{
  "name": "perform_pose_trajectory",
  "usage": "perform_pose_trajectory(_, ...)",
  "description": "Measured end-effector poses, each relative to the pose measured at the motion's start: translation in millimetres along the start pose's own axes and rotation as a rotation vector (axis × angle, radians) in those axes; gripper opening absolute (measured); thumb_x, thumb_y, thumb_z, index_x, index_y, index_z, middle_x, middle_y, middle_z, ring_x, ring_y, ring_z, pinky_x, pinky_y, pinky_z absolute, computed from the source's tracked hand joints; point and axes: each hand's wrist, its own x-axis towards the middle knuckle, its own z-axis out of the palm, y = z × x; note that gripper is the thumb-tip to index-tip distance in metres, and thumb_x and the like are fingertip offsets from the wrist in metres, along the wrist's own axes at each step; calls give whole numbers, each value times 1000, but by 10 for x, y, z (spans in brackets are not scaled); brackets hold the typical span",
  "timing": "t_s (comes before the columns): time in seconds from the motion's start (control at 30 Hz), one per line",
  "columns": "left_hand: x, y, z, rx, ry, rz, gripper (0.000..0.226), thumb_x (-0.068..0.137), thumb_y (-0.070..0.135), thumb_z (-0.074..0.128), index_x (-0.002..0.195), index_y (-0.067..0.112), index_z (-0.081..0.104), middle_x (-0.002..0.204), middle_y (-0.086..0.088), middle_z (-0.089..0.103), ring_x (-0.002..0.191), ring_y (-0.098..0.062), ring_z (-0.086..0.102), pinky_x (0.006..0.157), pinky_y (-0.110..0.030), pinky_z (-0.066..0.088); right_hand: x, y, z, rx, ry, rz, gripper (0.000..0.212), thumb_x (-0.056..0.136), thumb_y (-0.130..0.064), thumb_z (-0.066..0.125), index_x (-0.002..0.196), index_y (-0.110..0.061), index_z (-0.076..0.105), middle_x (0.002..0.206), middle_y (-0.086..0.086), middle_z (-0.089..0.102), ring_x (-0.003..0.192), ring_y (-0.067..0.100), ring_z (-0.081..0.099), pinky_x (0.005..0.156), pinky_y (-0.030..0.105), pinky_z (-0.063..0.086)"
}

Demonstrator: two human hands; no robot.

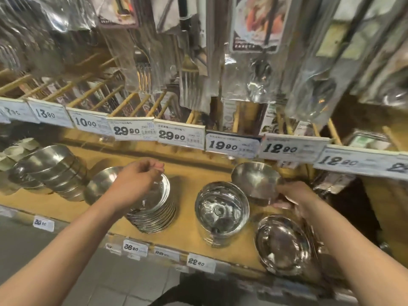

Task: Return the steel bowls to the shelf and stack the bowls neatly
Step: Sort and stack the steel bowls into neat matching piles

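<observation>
A single steel bowl [256, 180] is gripped at its near rim by the right hand [293, 198], the fingers curled closed around the edge and the thumb pressed against the outside wall; the bowl is tilted, its hollow turned toward the camera, and it is held above the wooden shelf [187, 173] rather than set down on it. Just left of this hand a stack of deep steel bowls [221, 212] stands upright on the shelf, and just below the hand, at the front edge of the shelf, a leaning stack of shallower bowls [283, 244] is seen, tipped toward the right. The left hand [138, 184] is held over a stack of flat-rimmed bowls [154, 209], its fingers loosely curled and drawn together with the thumb near the fingertips; whether the top rim is actually pinched or merely hovered over cannot be told, since the hand hides the point of contact and the frame is blurred. Immediately left of this hand a single bowl [100, 184] leans on its side against that stack, and farther left a tilted stack of bowls [50, 171] lies toward the back of the shelf. Above both hands a row of price tags [180, 134] is fixed along the upper rail, and packaged forks [189, 78] and spoons hang behind them.
</observation>
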Motion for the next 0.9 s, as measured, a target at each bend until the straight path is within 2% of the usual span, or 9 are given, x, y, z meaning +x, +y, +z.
perform_pose_trajectory(0.03,-10,8,21,-6,-7,6,16,97,11,60,96,21,72,99,-16,73,88,-29,66,91,-54,53,-72,22,-54,17,18,2,3,86,7,70,86,5,68,63,10,74,47,17,71,39,24,54)
perform_pose_trajectory(0.1,-41,29,80,-21,-6,19,17,95,13,61,90,25,72,95,-10,74,85,-27,67,86,-53,55,-181,66,-127,37,81,8,8,85,6,70,83,0,65,71,14,73,40,15,67,33,20,47)
perform_pose_trajectory(0.17,-84,56,168,-46,-3,50,17,95,12,62,89,25,71,92,-4,73,89,-25,68,80,-42,54,-285,118,-166,100,124,27,9,89,5,66,89,-3,61,83,16,68,41,17,68,33,23,50)
perform_pose_trajectory(0.23,-146,87,266,-76,-17,99,16,96,8,62,89,21,69,92,-2,71,90,-20,68,71,-27,56,-393,177,-198,172,145,48,10,91,3,67,96,-3,61,91,17,67,51,23,71,40,29,58)
perform_pose_trajectory(0.3,-234,105,350,-90,-44,137,16,95,6,62,89,19,69,91,-1,69,86,-15,67,65,-21,55,-500,256,-244,204,181,42,12,88,2,70,93,-3,61,96,19,68,57,25,72,41,29,58)
perform_pose_trajectory(0.47,-437,49,494,-67,-117,160,13,97,7,60,97,16,70,95,-1,69,88,-15,66,72,-27,52,-802,477,-374,188,271,44,3,90,4,65,87,5,63,83,24,70,49,25,71,37,24,53)
perform_pose_trajectory(0.67,-700,-31,516,-60,-171,164,13,95,9,61,99,16,71,81,9,74,85,-13,68,74,-31,53,-1321,580,-473,201,188,-1,8,91,2,63,98,3,66,88,22,72,56,24,74,42,21,56)
perform_pose_trajectory(0.8,-912,-10,433,-97,-201,154,12,96,5,59,99,11,70,85,-1,71,81,-17,64,74,-34,54,-1682,405,-548,207,159,-106,11,94,-2,62,103,0,69,87,23,74,56,22,75,43,19,55)
perform_pose_trajectory(0.9,-1076,51,325,-205,-220,112,13,99,3,55,103,7,66,89,-7,69,76,-16,64,65,-26,58,-1933,182,-491,199,89,-198,12,94,-1,61,101,1,70,92,24,74,62,25,76,48,22,59)
